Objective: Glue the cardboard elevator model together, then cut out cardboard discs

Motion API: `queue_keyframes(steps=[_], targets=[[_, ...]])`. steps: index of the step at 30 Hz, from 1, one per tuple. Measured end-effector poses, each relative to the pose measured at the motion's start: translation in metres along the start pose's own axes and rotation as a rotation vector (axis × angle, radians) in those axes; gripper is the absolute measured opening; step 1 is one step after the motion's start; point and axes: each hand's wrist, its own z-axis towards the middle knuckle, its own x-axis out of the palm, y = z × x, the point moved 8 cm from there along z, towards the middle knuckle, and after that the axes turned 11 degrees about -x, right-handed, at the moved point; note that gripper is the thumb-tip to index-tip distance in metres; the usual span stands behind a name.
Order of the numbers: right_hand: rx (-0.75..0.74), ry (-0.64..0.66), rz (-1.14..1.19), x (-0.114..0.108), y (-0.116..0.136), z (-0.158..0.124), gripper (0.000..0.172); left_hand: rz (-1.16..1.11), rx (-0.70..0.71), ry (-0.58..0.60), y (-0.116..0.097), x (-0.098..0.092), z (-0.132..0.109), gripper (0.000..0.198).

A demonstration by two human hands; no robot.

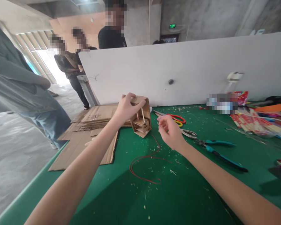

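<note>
My left hand [127, 107] grips the top of a small cardboard model [141, 120] that stands tilted on the green table [168, 200]. Thin sticks and a small cardboard block sit inside the model. My right hand [170, 131] hovers just right of the model with its fingers pinched together near the end of a thin red wire [144, 162]. The wire curls in a loop on the table toward me. What the pinch holds is too small to make out.
Flat cardboard sheets [91, 131] lie at the table's left edge. Red-handled scissors [175, 118], teal-handled pliers [215, 150] and packets of sticks [253, 123] lie to the right. A white board [201, 68] stands behind. Several people stand at the back left.
</note>
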Motion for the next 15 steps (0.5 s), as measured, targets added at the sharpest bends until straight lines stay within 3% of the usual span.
queue_keyframes(steps=[4,8,10,15], targets=[[-0.015,-0.026,-0.026,-0.003,0.002,0.006,0.015,0.032,0.095,0.015,-0.013,0.003,-0.022,0.054],[-0.011,0.021,-0.143,-0.002,-0.001,0.007,0.015,0.057,0.144,0.066,-0.018,0.006,-0.024,0.058],[0.043,0.133,-0.231,0.006,-0.008,0.004,0.014,0.049,0.153,0.065,-0.017,0.005,-0.023,0.056],[0.191,0.595,-0.515,0.040,-0.027,-0.021,0.019,0.024,0.155,0.064,-0.012,0.005,-0.024,0.059]])
